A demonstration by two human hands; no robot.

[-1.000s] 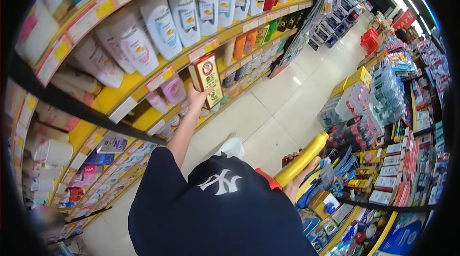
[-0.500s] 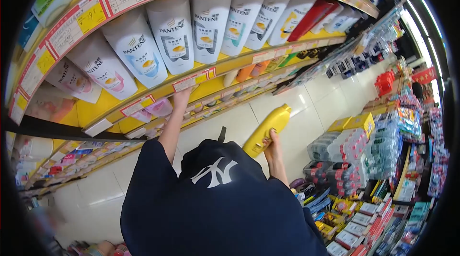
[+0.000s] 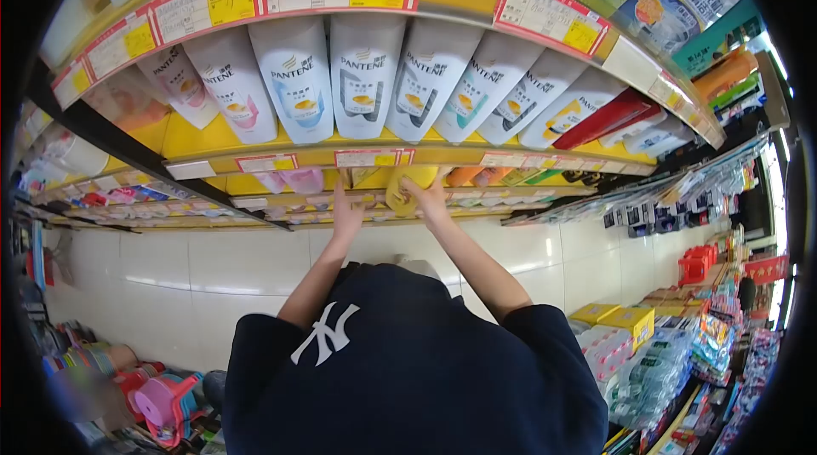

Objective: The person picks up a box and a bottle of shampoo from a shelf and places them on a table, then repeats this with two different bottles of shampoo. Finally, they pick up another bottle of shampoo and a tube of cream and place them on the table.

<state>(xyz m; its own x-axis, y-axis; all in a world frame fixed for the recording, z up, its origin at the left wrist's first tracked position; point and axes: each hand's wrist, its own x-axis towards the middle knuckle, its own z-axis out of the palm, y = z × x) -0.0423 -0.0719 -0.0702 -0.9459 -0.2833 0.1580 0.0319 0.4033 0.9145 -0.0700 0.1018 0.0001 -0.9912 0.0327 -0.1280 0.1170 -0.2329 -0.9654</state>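
Observation:
My right hand [image 3: 428,198] grips a yellow bottle [image 3: 398,196] at the front of the second shelf, just below the price-tag strip. The bottle's upper end is hidden by the shelf above. To the left of it my left hand [image 3: 347,204] reaches into the same shelf; its fingertips disappear behind the strip, so what they touch is hidden. Pink bottles [image 3: 302,180] stand left of my left hand, and orange packages [image 3: 464,176] lie right of my right hand. Directly above both hands is a row of white Pantene bottles [image 3: 361,80].
A red bottle [image 3: 602,119] stands farther right on the upper shelf. The upper shelf edge [image 3: 459,159] overhangs my hands. Behind me are packs of bottled drinks [image 3: 651,378], yellow boxes [image 3: 628,320], a red basket [image 3: 698,263] and a pink stool [image 3: 162,400].
My right hand has carried the yellow bottle from beside my body up to the second shelf. The view has turned to face the shelves; my left hand remains at the second shelf.

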